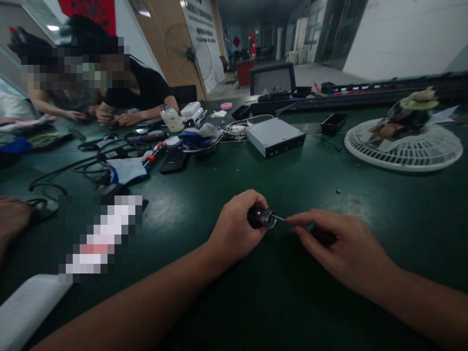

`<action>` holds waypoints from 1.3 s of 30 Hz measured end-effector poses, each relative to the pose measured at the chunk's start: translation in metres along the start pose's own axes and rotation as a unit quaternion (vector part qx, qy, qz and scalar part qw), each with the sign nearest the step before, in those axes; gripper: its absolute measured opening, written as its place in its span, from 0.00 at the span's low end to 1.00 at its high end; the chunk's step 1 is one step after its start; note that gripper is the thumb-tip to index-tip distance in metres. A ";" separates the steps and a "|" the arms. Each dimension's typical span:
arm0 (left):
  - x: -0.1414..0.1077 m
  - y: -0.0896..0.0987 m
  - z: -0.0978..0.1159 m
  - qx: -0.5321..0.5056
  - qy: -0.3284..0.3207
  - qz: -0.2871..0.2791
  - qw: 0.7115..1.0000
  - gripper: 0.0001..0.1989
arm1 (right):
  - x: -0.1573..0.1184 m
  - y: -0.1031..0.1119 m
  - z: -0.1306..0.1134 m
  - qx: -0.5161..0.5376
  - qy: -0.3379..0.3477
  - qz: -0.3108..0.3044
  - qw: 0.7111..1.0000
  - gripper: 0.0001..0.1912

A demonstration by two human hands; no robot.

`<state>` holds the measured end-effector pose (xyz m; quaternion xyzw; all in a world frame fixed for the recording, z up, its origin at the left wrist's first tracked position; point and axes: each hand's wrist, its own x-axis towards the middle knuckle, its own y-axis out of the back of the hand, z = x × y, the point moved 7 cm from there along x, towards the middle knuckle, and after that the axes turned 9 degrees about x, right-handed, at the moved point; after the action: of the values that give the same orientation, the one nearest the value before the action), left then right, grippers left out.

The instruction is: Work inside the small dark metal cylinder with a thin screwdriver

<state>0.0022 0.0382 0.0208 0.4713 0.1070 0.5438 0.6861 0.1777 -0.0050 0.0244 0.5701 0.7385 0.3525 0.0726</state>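
Holding a metal tube (269,219) in my left fingers (259,199)

My right fingers (297,225) pinch a thin rod (279,218), its far end at the tube's opening.

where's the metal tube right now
In the head view, the metal tube is below and right of centre, in the left hand, its open end toward the thin rod in the right hand.

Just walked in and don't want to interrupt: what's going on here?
The left hand holds a short dark metal tube, its open end towards the right hand, which holds a thin rod at that opening. A flat grey box and a round white grille lie farther back.
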 end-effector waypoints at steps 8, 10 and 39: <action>0.001 0.000 0.000 0.006 0.002 0.015 1.000 0.10 | -0.001 -0.001 -0.001 -0.003 0.011 -0.013 1.000 0.13; 0.001 -0.001 -0.001 0.004 0.004 0.016 1.000 0.10 | -0.001 0.000 0.003 -0.011 -0.001 0.007 1.000 0.12; 0.000 -0.003 0.000 0.010 -0.002 0.008 1.000 0.09 | -0.003 0.001 0.003 -0.028 0.005 0.015 0.999 0.13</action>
<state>0.0039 0.0384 0.0187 0.4801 0.1077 0.5473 0.6770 0.1805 -0.0062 0.0222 0.5771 0.7201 0.3768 0.0801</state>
